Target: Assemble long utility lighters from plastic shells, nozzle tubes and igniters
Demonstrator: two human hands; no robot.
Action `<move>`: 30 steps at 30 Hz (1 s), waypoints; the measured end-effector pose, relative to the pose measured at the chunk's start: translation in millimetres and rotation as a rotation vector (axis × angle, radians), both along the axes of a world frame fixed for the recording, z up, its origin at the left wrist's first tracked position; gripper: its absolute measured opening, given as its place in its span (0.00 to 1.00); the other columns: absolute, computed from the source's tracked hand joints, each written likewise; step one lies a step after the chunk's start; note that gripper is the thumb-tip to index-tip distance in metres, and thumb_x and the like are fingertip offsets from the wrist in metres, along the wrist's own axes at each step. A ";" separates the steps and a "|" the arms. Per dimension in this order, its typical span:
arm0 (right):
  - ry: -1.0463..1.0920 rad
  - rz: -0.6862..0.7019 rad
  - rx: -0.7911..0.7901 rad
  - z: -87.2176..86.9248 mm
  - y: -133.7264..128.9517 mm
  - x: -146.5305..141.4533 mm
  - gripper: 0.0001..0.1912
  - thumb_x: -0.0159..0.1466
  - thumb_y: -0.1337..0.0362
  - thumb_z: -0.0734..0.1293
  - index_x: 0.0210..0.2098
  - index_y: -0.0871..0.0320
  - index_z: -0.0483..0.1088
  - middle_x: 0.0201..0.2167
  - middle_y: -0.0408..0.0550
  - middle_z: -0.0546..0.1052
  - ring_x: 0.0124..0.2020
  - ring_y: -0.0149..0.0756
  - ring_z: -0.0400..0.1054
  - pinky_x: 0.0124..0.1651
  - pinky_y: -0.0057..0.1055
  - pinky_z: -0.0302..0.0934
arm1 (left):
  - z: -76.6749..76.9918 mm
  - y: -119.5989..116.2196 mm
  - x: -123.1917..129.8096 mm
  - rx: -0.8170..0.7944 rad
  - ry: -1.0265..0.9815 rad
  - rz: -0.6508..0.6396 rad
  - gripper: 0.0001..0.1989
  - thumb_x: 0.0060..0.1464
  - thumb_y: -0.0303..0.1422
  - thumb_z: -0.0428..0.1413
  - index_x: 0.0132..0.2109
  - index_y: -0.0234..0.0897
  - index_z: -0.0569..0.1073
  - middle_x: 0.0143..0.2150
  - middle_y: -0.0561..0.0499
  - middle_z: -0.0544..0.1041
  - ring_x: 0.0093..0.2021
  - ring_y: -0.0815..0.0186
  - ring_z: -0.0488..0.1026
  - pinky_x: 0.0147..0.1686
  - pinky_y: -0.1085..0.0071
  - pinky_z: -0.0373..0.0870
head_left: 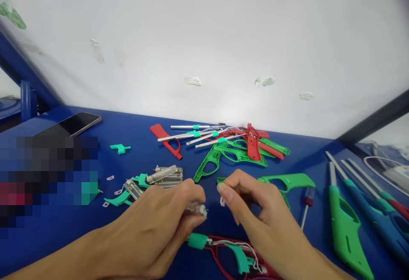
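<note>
My left hand (166, 220) is closed around a clear plastic lighter fuel tank (195, 207), whose pale valve end sticks out past the thumb toward the right. To its right, my right hand (258, 212) is pinched, thumb against fingers. A small whitish plastic clip (223, 201) shows just under that thumb tip; the grip on it is partly hidden. Below both hands lies an opened red lighter half-shell (219, 256) with white wires, a green collar (198, 241) and a green trigger (240, 258). More clear fuel tanks (164, 174) lie beyond my left hand.
Metal lighter tubes (204, 137) with wires and red and green shell halves (238, 154) are piled at the back. Assembled lighters (347, 229) and a screwdriver (308, 197) lie right. Green triggers (119, 199) and a phone (79, 123) are left. A white wall (204, 37) stands behind.
</note>
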State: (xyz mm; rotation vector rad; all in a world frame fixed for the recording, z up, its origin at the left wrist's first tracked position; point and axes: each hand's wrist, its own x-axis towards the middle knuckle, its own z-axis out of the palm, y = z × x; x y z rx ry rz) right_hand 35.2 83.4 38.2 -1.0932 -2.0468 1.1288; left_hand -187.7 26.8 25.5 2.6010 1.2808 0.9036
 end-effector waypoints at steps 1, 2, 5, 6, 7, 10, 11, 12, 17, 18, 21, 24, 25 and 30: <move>0.001 0.008 0.023 -0.4 -0.3 0.1 0.21 0.75 0.48 0.60 0.30 0.53 0.65 0.21 0.36 0.61 0.22 0.29 0.54 0.25 0.31 0.48 | -1.8 1.5 1.0 0.009 0.000 -0.020 0.07 0.72 0.29 0.41 0.52 0.42 0.61 0.34 0.57 0.73 0.28 0.68 0.72 0.29 0.72 0.69; 0.001 0.018 0.051 -0.6 -0.8 0.2 0.21 0.76 0.50 0.60 0.30 0.53 0.66 0.21 0.36 0.62 0.21 0.29 0.54 0.25 0.31 0.49 | -3.7 3.1 2.4 0.018 0.006 -0.039 0.08 0.74 0.30 0.39 0.53 0.42 0.61 0.35 0.56 0.73 0.28 0.68 0.72 0.28 0.72 0.69; -0.002 0.055 0.129 -1.3 -2.6 0.4 0.18 0.76 0.54 0.60 0.32 0.54 0.66 0.21 0.36 0.64 0.21 0.27 0.56 0.25 0.29 0.50 | -8.3 6.8 6.5 0.061 0.047 -0.051 0.13 0.77 0.35 0.38 0.55 0.43 0.65 0.40 0.52 0.75 0.33 0.67 0.74 0.30 0.73 0.71; -0.004 0.065 0.144 -1.6 -3.1 0.4 0.17 0.76 0.56 0.60 0.32 0.54 0.67 0.21 0.35 0.64 0.21 0.27 0.57 0.25 0.28 0.50 | -8.9 7.0 7.5 0.090 0.046 -0.055 0.13 0.77 0.35 0.39 0.55 0.42 0.66 0.40 0.52 0.75 0.34 0.67 0.74 0.31 0.74 0.71; -0.005 0.073 0.161 -1.9 -3.6 0.4 0.16 0.76 0.57 0.61 0.32 0.54 0.66 0.21 0.35 0.65 0.21 0.26 0.58 0.25 0.28 0.51 | -8.9 6.7 8.2 0.125 0.040 -0.062 0.12 0.77 0.35 0.40 0.55 0.42 0.67 0.40 0.52 0.75 0.35 0.67 0.73 0.32 0.74 0.71; -0.005 0.084 0.241 -2.7 -4.4 0.4 0.14 0.76 0.60 0.61 0.33 0.53 0.65 0.22 0.35 0.67 0.21 0.25 0.60 0.25 0.26 0.53 | -8.1 3.9 8.0 0.191 0.000 -0.077 0.11 0.76 0.32 0.44 0.56 0.39 0.70 0.39 0.52 0.77 0.35 0.68 0.73 0.35 0.75 0.72; -0.003 0.085 0.267 -2.8 -4.5 0.3 0.14 0.76 0.61 0.61 0.33 0.53 0.65 0.23 0.35 0.67 0.21 0.25 0.60 0.26 0.26 0.54 | -8.3 2.7 7.5 0.191 -0.028 -0.081 0.11 0.76 0.32 0.45 0.56 0.39 0.70 0.39 0.51 0.77 0.36 0.69 0.74 0.36 0.75 0.72; 0.001 0.082 0.290 -3.0 -4.7 0.2 0.13 0.76 0.61 0.61 0.33 0.53 0.65 0.23 0.34 0.67 0.21 0.25 0.60 0.26 0.25 0.54 | -9.1 1.7 6.9 0.182 -0.056 -0.083 0.11 0.76 0.31 0.46 0.57 0.38 0.70 0.41 0.51 0.78 0.37 0.69 0.75 0.37 0.76 0.73; 0.034 0.071 0.390 -5.1 -8.7 -0.5 0.12 0.76 0.62 0.63 0.34 0.52 0.64 0.20 0.33 0.66 0.18 0.25 0.59 0.23 0.23 0.54 | -15.9 -1.1 5.1 0.131 -0.134 -0.070 0.13 0.75 0.30 0.47 0.61 0.38 0.68 0.49 0.48 0.77 0.47 0.70 0.77 0.49 0.80 0.75; 0.039 0.074 0.422 -5.9 -10.2 -0.6 0.12 0.75 0.62 0.63 0.34 0.51 0.64 0.20 0.33 0.68 0.18 0.25 0.60 0.23 0.23 0.55 | -16.1 -1.4 5.3 0.098 -0.133 -0.081 0.13 0.75 0.30 0.46 0.61 0.39 0.68 0.49 0.48 0.77 0.47 0.71 0.77 0.50 0.81 0.75; 0.051 0.071 0.534 -7.9 -14.4 -0.7 0.11 0.76 0.63 0.63 0.34 0.52 0.65 0.21 0.34 0.72 0.18 0.24 0.63 0.24 0.23 0.55 | -14.2 -2.3 7.1 -0.003 -0.139 -0.110 0.12 0.76 0.31 0.44 0.60 0.42 0.67 0.49 0.50 0.77 0.45 0.73 0.78 0.48 0.83 0.76; 0.043 0.044 0.611 -9.0 -16.3 -0.5 0.11 0.76 0.62 0.63 0.35 0.52 0.67 0.21 0.34 0.73 0.17 0.25 0.63 0.24 0.24 0.56 | -13.2 -3.1 8.9 -0.027 -0.174 -0.129 0.12 0.76 0.32 0.43 0.61 0.43 0.66 0.49 0.49 0.77 0.45 0.71 0.79 0.46 0.81 0.78; 0.038 0.038 0.620 -9.3 -16.3 -0.4 0.11 0.76 0.61 0.62 0.36 0.52 0.67 0.21 0.35 0.74 0.17 0.25 0.64 0.25 0.24 0.57 | -13.8 -3.3 9.0 -0.031 -0.185 -0.138 0.13 0.76 0.32 0.43 0.61 0.42 0.66 0.49 0.48 0.77 0.46 0.70 0.79 0.46 0.80 0.78; 0.020 0.042 0.650 -13.5 -15.5 1.3 0.10 0.76 0.63 0.62 0.36 0.52 0.67 0.21 0.35 0.73 0.17 0.25 0.64 0.24 0.24 0.56 | -18.5 -5.8 7.1 -0.019 -0.197 -0.158 0.12 0.76 0.30 0.43 0.60 0.40 0.66 0.49 0.47 0.77 0.46 0.71 0.78 0.49 0.81 0.76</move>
